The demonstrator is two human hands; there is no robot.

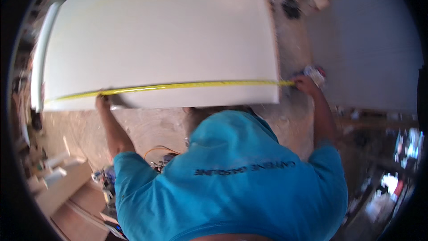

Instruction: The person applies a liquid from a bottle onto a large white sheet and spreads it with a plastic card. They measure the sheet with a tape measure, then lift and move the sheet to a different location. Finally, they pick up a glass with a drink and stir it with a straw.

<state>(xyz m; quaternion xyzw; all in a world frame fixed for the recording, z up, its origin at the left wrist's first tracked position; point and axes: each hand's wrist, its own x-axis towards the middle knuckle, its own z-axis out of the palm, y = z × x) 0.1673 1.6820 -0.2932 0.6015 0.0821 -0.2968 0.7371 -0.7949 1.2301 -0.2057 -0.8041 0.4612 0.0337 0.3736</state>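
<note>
The yellow tape (191,85) goes across the big white panel (169,31), close to the panel's near edge. It starts by the panel's L edge & pokes out a bit past the R edge. Can't tell if it lies flat all the way.

The R hand (305,84) is just off the panel's R edge, w/ its fingers closed on that end of the tape. The L hand (103,100) is at the tape, over the near L part of the panel. It's blurry, so can't tell how far open it is or if it's pinching.

A long white strip (43,58) runs along the panel's L edge. The blue shirt (232,169) is on the near side of the panel, w/ brown floor (147,127) showing b/w them.

An orange cord (156,148) & wood pieces (67,185) are on the near L side of the panel. A gray panel (365,49) is R of the white panel, & a black thing (291,8) is b/w the two, toward the far end.
</note>
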